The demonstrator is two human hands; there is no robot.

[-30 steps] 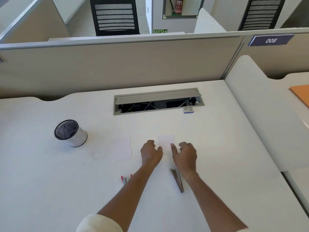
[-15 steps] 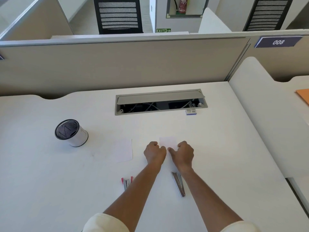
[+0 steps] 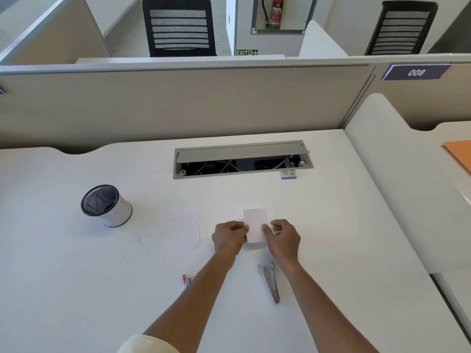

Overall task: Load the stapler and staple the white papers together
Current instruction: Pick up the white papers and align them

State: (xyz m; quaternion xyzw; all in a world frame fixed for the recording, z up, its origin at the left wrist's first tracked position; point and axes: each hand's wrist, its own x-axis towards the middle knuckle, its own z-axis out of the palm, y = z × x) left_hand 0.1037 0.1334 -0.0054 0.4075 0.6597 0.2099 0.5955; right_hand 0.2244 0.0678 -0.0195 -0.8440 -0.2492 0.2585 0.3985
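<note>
Small white paper slip (image 3: 255, 225) is mid-desk, pinched at both side edges: left hand (image 3: 228, 238) curls on its left edge, right hand (image 3: 283, 238) on its right. Silver metal stapler (image 3: 270, 282), splayed open, lies just beside the right wrist. Larger white paper sheet (image 3: 186, 233) lies flat to the left, apart from the hands. Bare white desk top (image 3: 344, 238) runs wide to the right edge; black mesh pen cup (image 3: 105, 206) well off left, small staple box (image 3: 288, 174) at the back

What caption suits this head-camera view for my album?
A person's left hand and right hand pinch a small white paper at the desk, silver stapler nearby.
</note>
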